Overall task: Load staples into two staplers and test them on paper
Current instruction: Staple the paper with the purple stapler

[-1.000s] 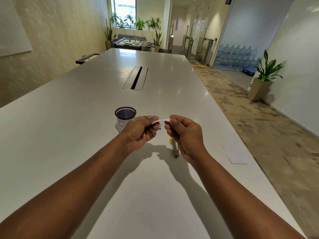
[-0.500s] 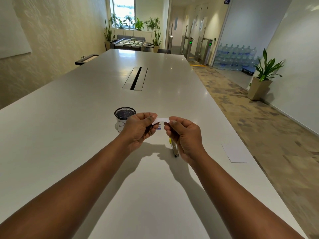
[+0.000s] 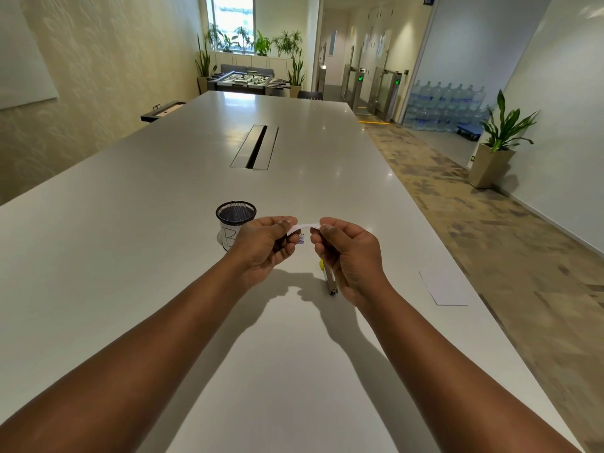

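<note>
Near the table (image 3: 294,371) edge, the right hand (image 3: 349,256) and left hand (image 3: 264,246) each pinch shut on an end of the white strip (image 3: 302,226) above the stapler (image 3: 330,279); pulling evenly probably avoids tearing, with paper (image 3: 446,289) farther right.

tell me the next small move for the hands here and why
Probably keep pulling the white strip free: both the left hand and right hand pinch its ends above the table, and the stapler lies untouched beneath the right hand.
</note>
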Tool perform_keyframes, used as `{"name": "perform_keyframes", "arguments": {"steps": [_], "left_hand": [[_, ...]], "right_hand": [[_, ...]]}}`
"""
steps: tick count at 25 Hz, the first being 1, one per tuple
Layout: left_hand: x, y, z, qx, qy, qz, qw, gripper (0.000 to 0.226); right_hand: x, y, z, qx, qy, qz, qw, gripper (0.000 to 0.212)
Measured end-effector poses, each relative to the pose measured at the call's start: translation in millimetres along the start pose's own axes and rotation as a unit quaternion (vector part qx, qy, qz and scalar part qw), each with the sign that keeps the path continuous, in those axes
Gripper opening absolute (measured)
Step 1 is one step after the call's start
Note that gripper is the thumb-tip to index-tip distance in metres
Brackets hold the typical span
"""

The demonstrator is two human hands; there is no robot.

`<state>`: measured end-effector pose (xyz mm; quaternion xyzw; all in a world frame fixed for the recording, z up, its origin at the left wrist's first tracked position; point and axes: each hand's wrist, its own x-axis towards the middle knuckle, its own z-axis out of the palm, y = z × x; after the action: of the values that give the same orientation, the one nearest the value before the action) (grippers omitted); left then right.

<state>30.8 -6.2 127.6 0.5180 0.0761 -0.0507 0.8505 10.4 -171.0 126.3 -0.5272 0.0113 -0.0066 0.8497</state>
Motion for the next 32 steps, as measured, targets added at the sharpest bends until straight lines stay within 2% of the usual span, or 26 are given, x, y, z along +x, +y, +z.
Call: {"name": "perform_keyframes", "arguments": {"steps": [6, 11, 19, 24, 32], "left_hand": [[0, -2, -1, 0.004, -0.003, 0.0, 1.0, 0.013], [1, 1, -1, 0.011, -0.01, 0.016, 1.0, 0.012], [1, -1, -1, 0.08, -0.022, 0.031, 0.996, 0.03], [5, -3, -3, 0.115, -0.009, 0.026, 0.993, 0.05], [7, -7, -2, 0.068, 0.009, 0.003, 0.998, 0.05]], "right_hand": [[0, 0, 1, 0.0, -0.004, -0.005, 1.0, 0.012], [-1, 5, -2, -0.041, -0.005, -0.017, 0.999, 0.015], [-1, 9, -3, -0.121, 0.01, -0.044, 0.992, 0.016], [-2, 13, -5, -0.189, 0.0, -0.07, 0.979, 0.018], [-1, 17, -7, -0.252, -0.011, -0.1, 0.962, 0.018]]}}
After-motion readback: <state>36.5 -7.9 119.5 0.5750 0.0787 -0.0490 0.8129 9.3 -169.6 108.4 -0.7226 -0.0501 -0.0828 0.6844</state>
